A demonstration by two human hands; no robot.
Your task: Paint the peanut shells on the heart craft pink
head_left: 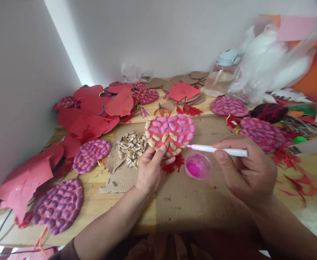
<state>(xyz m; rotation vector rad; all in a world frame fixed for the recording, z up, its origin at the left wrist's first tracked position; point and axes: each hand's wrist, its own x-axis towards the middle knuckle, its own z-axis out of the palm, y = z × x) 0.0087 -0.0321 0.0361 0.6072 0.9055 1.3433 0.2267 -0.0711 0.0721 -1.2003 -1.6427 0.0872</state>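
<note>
head view: brush tip at the edge of a peanut-shell heart

head view looks down on a wooden surface crowded with craft pieces. the left hand holds up a red heart covered in peanut shells, its fingers closed on the heart's lower edge with the thumb laid over the front. most shells on the heart's upper part are painted pink-purple; those along the lower and left rim are bare tan. a red tassel hangs below the heart, just right of the left hand.

the right hand has its fingers closed around a white brush, held nearly level, its pink tip pointing left and touching or almost touching the heart's lower right edge. just below the tip, between the two hands, a small clear cup of pink paint stands on the surface.

left of the heart a pile of unpainted shells lies on a torn piece of cardboard. finished purple pieces lie at near left and at right, behind the right hand. red paper cutouts are heaped far left. scissors lie just beyond the heart, cardboard discs are stacked far against the wall, and a clear bottle stands at far right beside a plastic bag.
</note>
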